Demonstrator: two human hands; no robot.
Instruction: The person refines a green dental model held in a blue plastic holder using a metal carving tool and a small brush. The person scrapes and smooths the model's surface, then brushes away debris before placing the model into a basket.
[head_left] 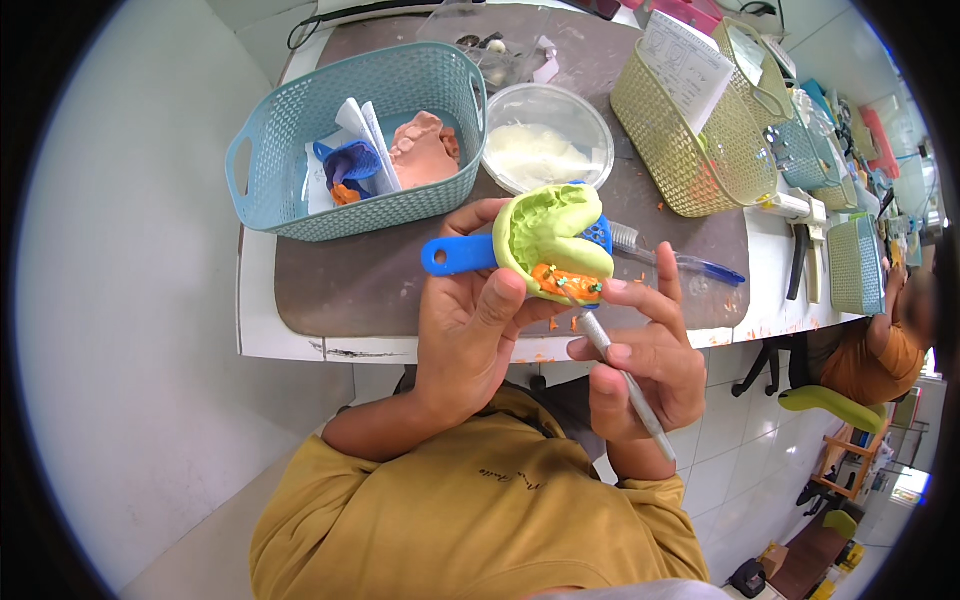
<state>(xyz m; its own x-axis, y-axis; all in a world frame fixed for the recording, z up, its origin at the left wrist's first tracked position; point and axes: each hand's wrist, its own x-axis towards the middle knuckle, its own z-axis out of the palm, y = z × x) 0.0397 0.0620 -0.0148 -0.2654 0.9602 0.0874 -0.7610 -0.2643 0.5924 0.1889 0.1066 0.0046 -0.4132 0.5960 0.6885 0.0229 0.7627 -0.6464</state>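
My left hand [462, 335] is closed round a blue dental impression tray [462, 255], holding it up over the table's front edge. Yellow-green impression material [545, 222] fills the tray. An orange patch [568, 283] with small dark green and metallic bits lies in its near right part. My right hand [650, 365] grips a thin grey-handled tool [632, 390] like a pen. The tool's tip reaches the orange patch; its exact shape is too small to make out. Some of my right fingers are spread close to the tray's rim.
A teal basket [370, 215] at the left holds a pink cast, papers and another blue tray. Beside it stands a round plastic tub [547, 140] of whitish material. A brush [690, 262] lies on the brown mat [340, 290]. Yellowish baskets [690, 150] stand right. Another person [870, 360] sits far right.
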